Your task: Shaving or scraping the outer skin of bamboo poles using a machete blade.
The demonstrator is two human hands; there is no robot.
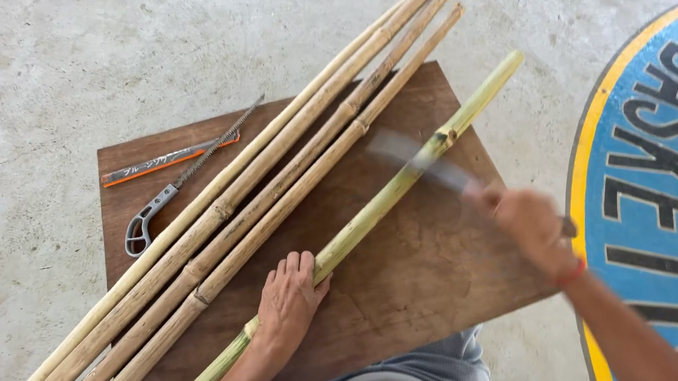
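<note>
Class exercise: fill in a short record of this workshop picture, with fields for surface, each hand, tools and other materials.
Surface: dark brown wooden board on a grey concrete floor
Left hand: pressing down a long green bamboo stalk
Right hand: gripping a motion-blurred blade at the stalk
Tools: grey-handled small saw on the board
Other materials: four tan bamboo poles lying side by side

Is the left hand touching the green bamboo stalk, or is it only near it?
Touching. The head view shows the left hand lying on the green bamboo stalk, fingers over it, pressing it on the wooden board.
</note>
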